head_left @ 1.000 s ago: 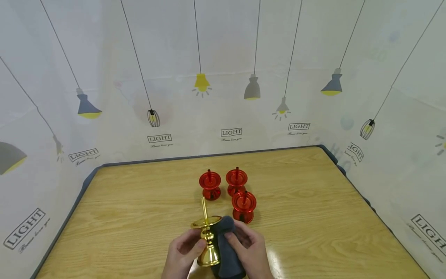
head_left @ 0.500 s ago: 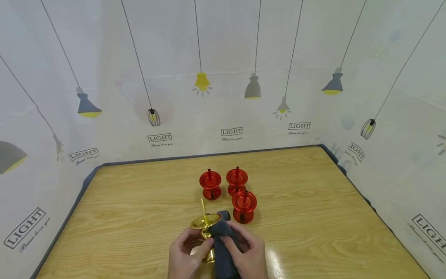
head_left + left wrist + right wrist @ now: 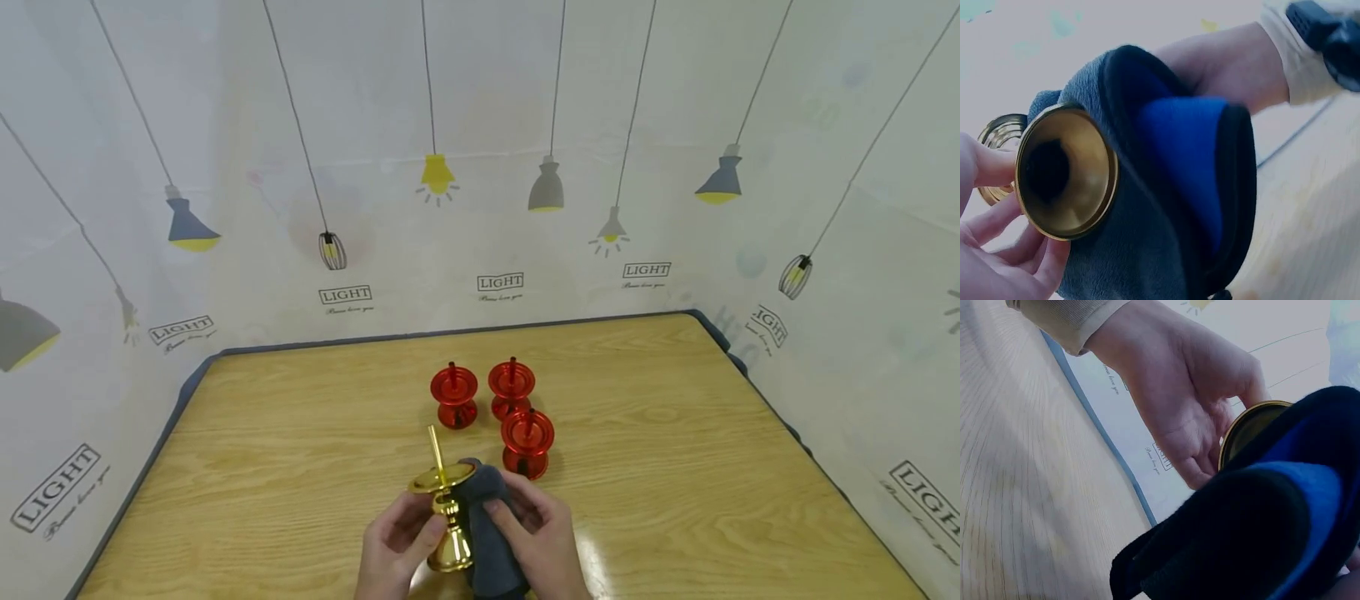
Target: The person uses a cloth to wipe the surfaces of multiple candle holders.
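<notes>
A shiny gold candle holder, with a flared base, a round dish and a thin upright rod, is gripped by my left hand and tilts slightly left. My right hand pinches a folded dark grey cloth that lies against the holder's right side. In the left wrist view the hollow underside of the base shows beside the cloth, whose inner face is blue. Much of the base is covered by the cloth in the right wrist view.
Three red candle holders stand on the wooden table beyond my hands: a left one, a back one and a nearer right one. A white printed curtain surrounds the table on the far side and both flanks.
The cloth went up over the dish's right edge half a second ago and is now lower, beside the stem. The gold holder stays in my left hand with little shift.
</notes>
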Tool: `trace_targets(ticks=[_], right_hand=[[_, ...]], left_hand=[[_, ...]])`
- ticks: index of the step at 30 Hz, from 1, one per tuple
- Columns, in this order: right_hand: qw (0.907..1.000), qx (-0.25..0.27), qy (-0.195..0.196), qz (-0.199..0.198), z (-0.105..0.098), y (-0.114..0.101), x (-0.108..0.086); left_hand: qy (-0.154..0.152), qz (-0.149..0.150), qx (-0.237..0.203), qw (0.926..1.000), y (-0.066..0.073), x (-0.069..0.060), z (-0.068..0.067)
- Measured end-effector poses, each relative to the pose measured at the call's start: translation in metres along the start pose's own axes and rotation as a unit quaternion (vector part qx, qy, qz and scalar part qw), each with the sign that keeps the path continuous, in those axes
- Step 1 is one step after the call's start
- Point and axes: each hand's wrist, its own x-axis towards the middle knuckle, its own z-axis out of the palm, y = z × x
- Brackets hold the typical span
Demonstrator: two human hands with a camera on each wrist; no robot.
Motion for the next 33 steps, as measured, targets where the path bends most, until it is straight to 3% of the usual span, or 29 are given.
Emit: trace_targets(ticks=[4,7,11,15,21,23,26,30,33], right_hand=[[1.0,0.004,0.004,-0.002,0.0,0.0,0.0],[0.9997,-0.005,0.023,0.001,0.003,0.0,-0.001],[0.9977,-0.033,0.06,0.008,0.006,0.001,-0.003],[0.996,-0.044,0.077,0.006,0.008,0.001,-0.006],[0.9976,-0.033,0.061,0.002,0.009,-0.001,-0.007],[0.9977,-0.032,0.059,0.008,0.008,-0.001,-0.007],[0.9982,-0.03,0.051,0.011,0.005,-0.001,-0.005],[0.9996,-0.004,0.023,0.018,-0.001,-0.001,-0.001],[0.9982,0.03,0.013,0.051,-0.004,0.0,0.001]], left_hand=[[0.018,-0.016,0.014,0.9996,0.001,0.0,0.002],[0.053,-0.025,0.031,0.9978,0.002,0.0,0.007],[0.091,-0.005,0.056,0.9943,0.003,0.0,0.016],[0.109,0.014,0.075,0.9911,0.005,0.0,0.023],[0.133,-0.053,0.099,0.9848,0.011,0.0,0.027],[0.13,-0.072,0.091,0.9847,0.011,0.0,0.025],[0.111,-0.073,0.066,0.9889,0.01,0.0,0.02],[0.068,-0.034,0.025,0.9968,0.006,0.0,0.014],[0.036,-0.014,0.007,0.9992,0.003,0.001,0.01]])
